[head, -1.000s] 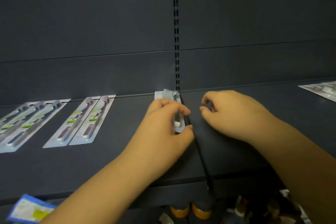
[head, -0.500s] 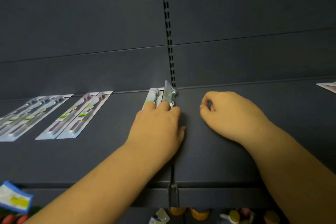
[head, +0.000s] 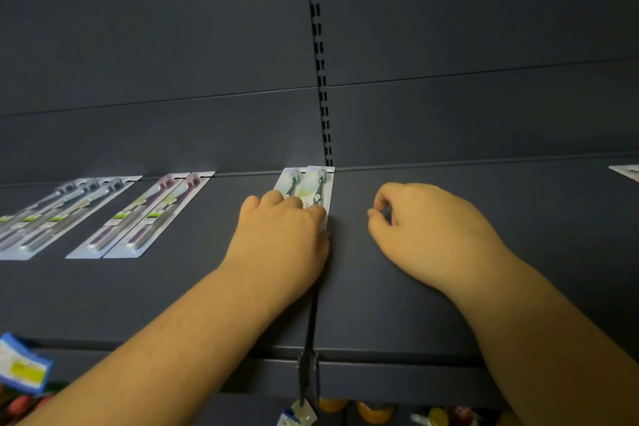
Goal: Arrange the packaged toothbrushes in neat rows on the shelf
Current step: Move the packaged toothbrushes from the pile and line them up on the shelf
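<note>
Two green packaged toothbrushes [head: 309, 183] lie flat side by side at the back of the dark shelf [head: 449, 304], beside the slotted upright. My left hand [head: 281, 235] rests palm down on their lower halves, fingers flat and pressing on them. My right hand [head: 428, 228] lies on the bare shelf to the right, fingers loosely curled, holding nothing. To the left lie two purple packaged toothbrushes [head: 148, 214] and, further left, a group of grey ones [head: 52, 214].
Another package [head: 627, 172] shows at the far right edge of the shelf. The slotted upright [head: 320, 55] runs up the back wall. A blue price tag [head: 22, 365] hangs at the lower left; bottles stand on the shelf below [head: 373, 410].
My left hand has laid the tilted right green package down flat next to the other one and now presses on both. My right hand has stayed put. The view shifted slightly.
</note>
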A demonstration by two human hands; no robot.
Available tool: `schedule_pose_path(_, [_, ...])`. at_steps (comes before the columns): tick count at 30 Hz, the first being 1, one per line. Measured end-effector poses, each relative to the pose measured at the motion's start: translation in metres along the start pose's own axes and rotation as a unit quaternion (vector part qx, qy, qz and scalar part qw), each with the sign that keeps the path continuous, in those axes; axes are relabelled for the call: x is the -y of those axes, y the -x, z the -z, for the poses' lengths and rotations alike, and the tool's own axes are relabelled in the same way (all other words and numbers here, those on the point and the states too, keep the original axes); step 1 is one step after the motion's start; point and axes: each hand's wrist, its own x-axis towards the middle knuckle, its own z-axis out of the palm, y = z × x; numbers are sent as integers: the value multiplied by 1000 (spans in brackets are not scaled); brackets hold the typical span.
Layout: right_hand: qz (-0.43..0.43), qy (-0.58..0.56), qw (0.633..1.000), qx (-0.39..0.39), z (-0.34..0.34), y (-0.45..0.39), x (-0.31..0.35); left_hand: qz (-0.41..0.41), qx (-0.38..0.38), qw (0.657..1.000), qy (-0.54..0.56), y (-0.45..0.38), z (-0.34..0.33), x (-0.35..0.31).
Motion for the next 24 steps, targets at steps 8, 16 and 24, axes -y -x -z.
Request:
schedule_pose_path(8, [6, 8, 1000, -2, 1, 1, 3, -1, 3, 1000, 7, -4, -1, -4])
schedule_pose_path(16, [10, 14, 1000, -1, 0, 0, 3, 7, 14, 1000, -17, -5, 2, -6])
schedule_pose_path(24, [13, 15, 1000, 3, 2, 2, 3, 9, 18, 999, -32, -5, 0, -9])
